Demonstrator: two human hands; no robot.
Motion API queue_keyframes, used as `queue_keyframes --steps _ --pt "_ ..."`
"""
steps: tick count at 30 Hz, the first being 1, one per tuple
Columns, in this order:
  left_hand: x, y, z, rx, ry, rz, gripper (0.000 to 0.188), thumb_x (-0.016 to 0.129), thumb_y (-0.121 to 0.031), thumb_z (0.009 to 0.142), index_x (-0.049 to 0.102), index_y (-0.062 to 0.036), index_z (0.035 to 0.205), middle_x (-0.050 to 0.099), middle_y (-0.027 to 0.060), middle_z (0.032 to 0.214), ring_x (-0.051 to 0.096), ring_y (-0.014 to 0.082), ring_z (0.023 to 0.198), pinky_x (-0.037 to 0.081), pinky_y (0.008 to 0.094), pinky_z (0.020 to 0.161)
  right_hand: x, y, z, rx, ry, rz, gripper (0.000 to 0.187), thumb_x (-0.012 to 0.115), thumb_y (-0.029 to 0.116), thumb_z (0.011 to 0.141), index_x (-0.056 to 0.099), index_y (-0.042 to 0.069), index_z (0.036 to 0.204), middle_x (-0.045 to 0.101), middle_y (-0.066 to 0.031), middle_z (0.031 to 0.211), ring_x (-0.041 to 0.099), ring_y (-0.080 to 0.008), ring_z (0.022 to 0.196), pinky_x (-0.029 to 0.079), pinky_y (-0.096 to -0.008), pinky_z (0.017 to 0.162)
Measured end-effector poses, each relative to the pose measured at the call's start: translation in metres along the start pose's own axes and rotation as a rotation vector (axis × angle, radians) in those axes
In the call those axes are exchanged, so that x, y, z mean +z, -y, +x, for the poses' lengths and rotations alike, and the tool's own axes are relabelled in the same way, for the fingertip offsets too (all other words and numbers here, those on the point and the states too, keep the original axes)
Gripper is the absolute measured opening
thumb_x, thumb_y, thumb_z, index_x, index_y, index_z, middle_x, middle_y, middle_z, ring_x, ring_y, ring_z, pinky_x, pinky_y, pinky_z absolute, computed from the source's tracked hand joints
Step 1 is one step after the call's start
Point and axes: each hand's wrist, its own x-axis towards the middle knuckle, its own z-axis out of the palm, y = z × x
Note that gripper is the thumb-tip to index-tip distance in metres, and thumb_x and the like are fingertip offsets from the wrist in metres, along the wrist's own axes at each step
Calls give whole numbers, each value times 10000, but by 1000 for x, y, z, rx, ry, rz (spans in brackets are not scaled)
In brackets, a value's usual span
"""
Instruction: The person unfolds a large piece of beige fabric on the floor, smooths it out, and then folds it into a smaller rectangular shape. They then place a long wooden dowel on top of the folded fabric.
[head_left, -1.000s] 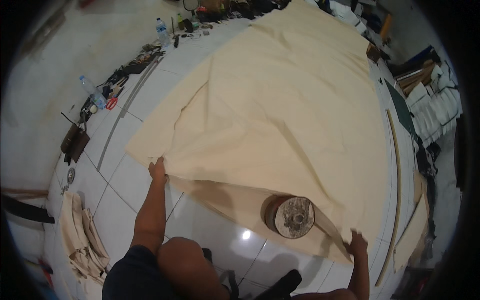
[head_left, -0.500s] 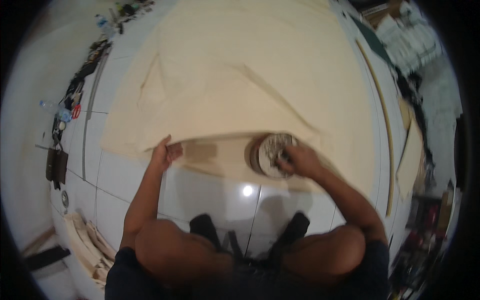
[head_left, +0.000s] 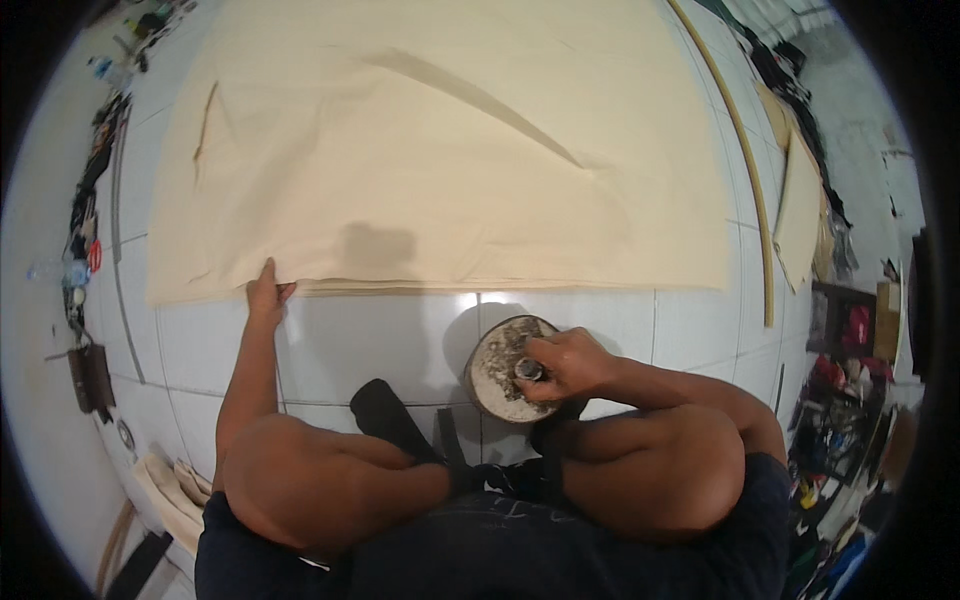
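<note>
Large cream cloth [head_left: 450,200] lies in layers on the floor, its near edge fairly straight with stacked edges showing. At the left part of that edge is my left hand [head_left: 265,298], closed on the cloth, one finger stretched over the top layer. My right hand [head_left: 575,365] is closed around the metal knob of a heavy-looking round disc weight [head_left: 497,372]. The weight has a pale, worn, stained top and a dark rim. It is tilted, in front of my right knee and apart from the cloth edge; whether it touches the floor I cannot tell.
White floor tiles [head_left: 350,335] surround the cloth. A long yellowish strip [head_left: 745,150] lies along its right side, with cream cloth pieces [head_left: 797,210] beyond. To the left are a thin grey bar [head_left: 120,230], a plastic bottle [head_left: 60,271] and a brown bag [head_left: 90,378].
The weight has come off the cloth toward my knees in my right hand. The raised near edge now lies flat, and my left hand has closed on it. The view has shifted.
</note>
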Motion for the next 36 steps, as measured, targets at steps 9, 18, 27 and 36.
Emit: queue_keyframes --steps 9,18,27,36 --pt "-14 11 3 33 75 93 535 723 -377 833 543 49 1103 600 122 952 607 211 811 531 330 812 -16 -10 -11 51 325 76 432 703 470 775 586 68 884 639 -163 759 626 -369 718 495 -438 611" --pt "-13 17 -1 -12 53 103 409 719 -345 847 578 25 951 582 77 733 583 161 673 507 270 652 -35 -226 -70 905 -775 561 362 686 343 859 663 -9 938 668 -119 811 638 -187 725 526 -337 620" --pt "1 15 1 58 -76 247 323 662 -297 896 574 -2 799 563 60 600 553 149 561 476 247 535 -53 -357 -207 1653 -949 -330 614 625 406 862 493 -20 1284 637 -244 1077 650 -376 965 539 -421 816" --pt "12 1 -5 19 113 -102 199 602 -227 922 591 -29 939 643 59 813 610 128 644 518 188 562 -39 -370 -241 1435 -1618 633 562 784 291 779 476 -19 1134 599 -94 716 559 -171 546 455 -304 471"
